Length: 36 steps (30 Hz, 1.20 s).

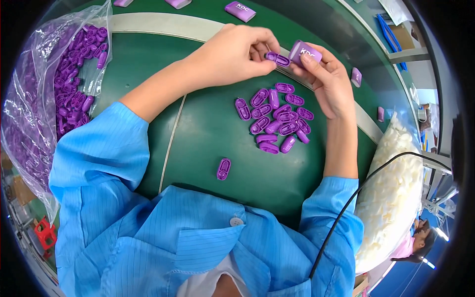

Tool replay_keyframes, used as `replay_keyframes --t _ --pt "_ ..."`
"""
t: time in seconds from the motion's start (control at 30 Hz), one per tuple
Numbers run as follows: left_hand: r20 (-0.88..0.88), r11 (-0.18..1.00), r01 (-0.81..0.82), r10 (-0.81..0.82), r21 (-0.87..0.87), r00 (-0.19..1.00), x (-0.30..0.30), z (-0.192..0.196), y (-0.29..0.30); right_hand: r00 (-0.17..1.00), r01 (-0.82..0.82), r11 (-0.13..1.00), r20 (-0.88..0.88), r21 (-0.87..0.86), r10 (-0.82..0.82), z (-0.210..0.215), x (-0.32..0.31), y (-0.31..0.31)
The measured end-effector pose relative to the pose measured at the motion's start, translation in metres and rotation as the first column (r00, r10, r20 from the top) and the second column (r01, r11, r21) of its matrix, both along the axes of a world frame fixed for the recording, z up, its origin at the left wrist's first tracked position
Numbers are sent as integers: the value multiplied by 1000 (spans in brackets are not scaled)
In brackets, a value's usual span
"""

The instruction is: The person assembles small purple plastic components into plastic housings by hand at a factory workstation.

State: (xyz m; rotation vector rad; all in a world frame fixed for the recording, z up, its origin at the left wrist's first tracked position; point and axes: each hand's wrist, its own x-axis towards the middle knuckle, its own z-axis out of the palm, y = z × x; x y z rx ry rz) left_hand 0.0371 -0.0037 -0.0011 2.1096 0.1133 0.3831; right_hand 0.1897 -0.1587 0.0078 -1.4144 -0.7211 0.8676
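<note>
While I watch from the head view, what matters most to me is how the purple oval piece (278, 59) lies against the purple case (308, 52). The left hand (236, 53) pinches the piece by its left end, between thumb and fingers, hollow side showing; its long axis runs left to right, dipping slightly toward the right. The right hand (332, 81) grips the case, thumb across its printed face, with the pale end turned left toward the piece. The two are just beside each other; I cannot tell whether they touch.

By my reading, the coming move turns on lining the piece's axis up with that pale end, which sits slightly higher; the left hand would need only a small shift right and up. The loose pile (286, 117) lies below both hands on the tabletop (205, 133), nearer the right forearm.
</note>
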Motion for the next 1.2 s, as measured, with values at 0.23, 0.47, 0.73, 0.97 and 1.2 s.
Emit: replay_keyframes --t 0.23,0.47,0.73,0.97,1.2 --pt "19 812 -12 28 -583 999 0 -9 2 985 -23 998 -172 53 32 -6 -24 6" --pt "14 825 -42 60 -563 998 -1 -15 3 992 -23 1000 126 15 21 -10 -28 5" --pt "-5 873 -25 25 -487 1000 -4 -11 4 985 -34 999 171 29 29 -10 -32 4" --pt "44 938 1 15 -346 999 -2 -17 8 950 -32 998 311 55 13 -10 -34 2" --pt "248 969 -178 132 172 960 -10 -13 -18 965 9 998 261 63 -26 -11 -40 3"
